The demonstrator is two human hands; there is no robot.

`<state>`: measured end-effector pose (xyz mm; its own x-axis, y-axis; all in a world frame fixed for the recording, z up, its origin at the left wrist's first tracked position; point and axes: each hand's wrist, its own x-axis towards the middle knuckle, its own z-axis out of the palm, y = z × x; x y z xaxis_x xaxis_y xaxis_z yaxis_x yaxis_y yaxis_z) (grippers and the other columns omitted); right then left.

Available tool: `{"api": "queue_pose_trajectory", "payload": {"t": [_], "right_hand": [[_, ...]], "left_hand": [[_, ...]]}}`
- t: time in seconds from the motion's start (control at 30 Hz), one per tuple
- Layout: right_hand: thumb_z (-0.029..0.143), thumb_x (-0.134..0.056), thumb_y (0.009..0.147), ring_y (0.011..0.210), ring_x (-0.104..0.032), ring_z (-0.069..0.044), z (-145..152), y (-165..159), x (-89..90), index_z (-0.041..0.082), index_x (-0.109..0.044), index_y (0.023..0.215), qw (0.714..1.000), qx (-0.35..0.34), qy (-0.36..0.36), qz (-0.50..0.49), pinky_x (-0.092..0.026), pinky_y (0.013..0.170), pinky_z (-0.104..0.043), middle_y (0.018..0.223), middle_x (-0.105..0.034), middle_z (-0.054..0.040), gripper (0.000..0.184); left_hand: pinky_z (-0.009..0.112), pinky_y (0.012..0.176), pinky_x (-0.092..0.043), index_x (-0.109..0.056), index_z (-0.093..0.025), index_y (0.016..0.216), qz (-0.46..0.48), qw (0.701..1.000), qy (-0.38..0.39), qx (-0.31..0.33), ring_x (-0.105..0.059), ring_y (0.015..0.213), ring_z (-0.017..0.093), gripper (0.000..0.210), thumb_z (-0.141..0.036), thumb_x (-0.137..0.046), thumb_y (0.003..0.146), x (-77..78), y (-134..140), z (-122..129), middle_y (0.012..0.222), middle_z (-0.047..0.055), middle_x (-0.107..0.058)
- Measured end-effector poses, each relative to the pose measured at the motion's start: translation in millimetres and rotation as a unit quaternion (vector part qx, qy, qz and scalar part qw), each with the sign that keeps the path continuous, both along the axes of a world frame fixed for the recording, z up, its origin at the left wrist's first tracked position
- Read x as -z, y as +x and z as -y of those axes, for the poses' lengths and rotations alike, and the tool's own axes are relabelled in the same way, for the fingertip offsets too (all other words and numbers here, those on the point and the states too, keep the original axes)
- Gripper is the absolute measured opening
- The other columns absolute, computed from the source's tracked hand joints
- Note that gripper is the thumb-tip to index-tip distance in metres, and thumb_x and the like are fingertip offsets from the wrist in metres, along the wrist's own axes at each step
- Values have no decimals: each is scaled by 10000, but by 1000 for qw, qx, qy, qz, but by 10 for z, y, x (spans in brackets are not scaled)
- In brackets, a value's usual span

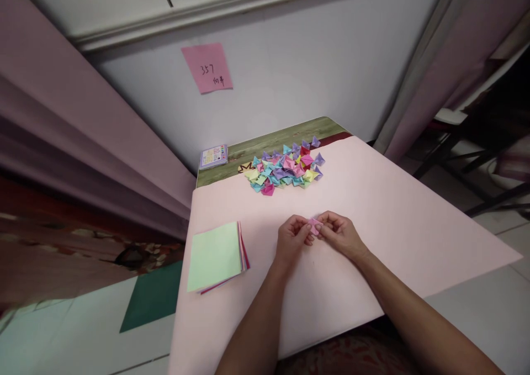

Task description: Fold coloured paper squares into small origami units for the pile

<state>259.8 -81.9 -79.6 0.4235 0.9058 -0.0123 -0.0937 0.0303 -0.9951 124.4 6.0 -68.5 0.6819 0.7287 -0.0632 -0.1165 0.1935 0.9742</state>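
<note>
Between my two hands is a small piece of folded pink origami paper [314,226], held a little above the pink-covered table. My left hand [293,232] pinches its left side with thumb and fingers. On the other side, my right hand [337,232] grips it the same way, the thumb lying over its front. Part of the paper is hidden behind the fingertips. Farther back lies a pile of small folded origami pieces [285,168] in pink, purple, blue, yellow and green. To the left of my hands rests a stack of square coloured paper [215,256], light green on top.
The table [393,215] has a pink cover, with a green wood-look strip at the back. A packet with printed labels [213,157] sits at the back left corner. A pink note [207,68] is stuck to the wall. Curtains [120,115] hang at the left.
</note>
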Motion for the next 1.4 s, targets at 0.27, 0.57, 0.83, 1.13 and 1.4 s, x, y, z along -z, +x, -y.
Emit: {"api": "queue_pose_trajectory", "payload": {"t": [0.27,0.57,0.83,1.13,1.4], "right_hand": [[404,-713,803,564,-571,-126,8,21,-27,178,-686,883,999,11,28,-28,-497,585,-284,640,-639,3,242],[419,-757,778,622,-632,-148,13,-28,12,179,-681,855,999,17,32,-17,-525,615,-287,722,-698,-32,263],[428,-717,812,657,-659,-159,5,-65,45,188,-701,980,996,51,29,70,-545,614,-280,786,-729,-45,293],[342,-602,908,760,-682,-187,25,-50,90,255,-723,1111,924,117,28,362,-545,695,-311,903,-746,-51,253],[311,-553,942,767,-672,-185,16,-86,-11,248,-724,910,896,104,-7,432,-500,696,-288,868,-734,-30,185]], "left_hand": [[244,553,-508,-704,-160,833,21,1000,-5,-19,-584,546,101,188,-326,-730,748,32,41,-12,649,3,-661],[269,625,-547,-718,-165,785,11,998,47,-34,-636,653,129,97,-256,-689,765,46,18,10,708,20,-692],[250,651,-520,-693,-170,853,-6,996,75,-40,-646,706,135,153,-282,-734,757,-18,22,48,792,31,-714],[345,754,-561,-739,-216,987,-79,967,220,-104,-677,805,197,211,-315,-706,803,115,-4,26,901,58,-741],[298,718,-489,-709,-213,830,-117,931,334,-87,-615,770,183,115,-245,-607,873,5,-29,27,811,48,-676]]}}
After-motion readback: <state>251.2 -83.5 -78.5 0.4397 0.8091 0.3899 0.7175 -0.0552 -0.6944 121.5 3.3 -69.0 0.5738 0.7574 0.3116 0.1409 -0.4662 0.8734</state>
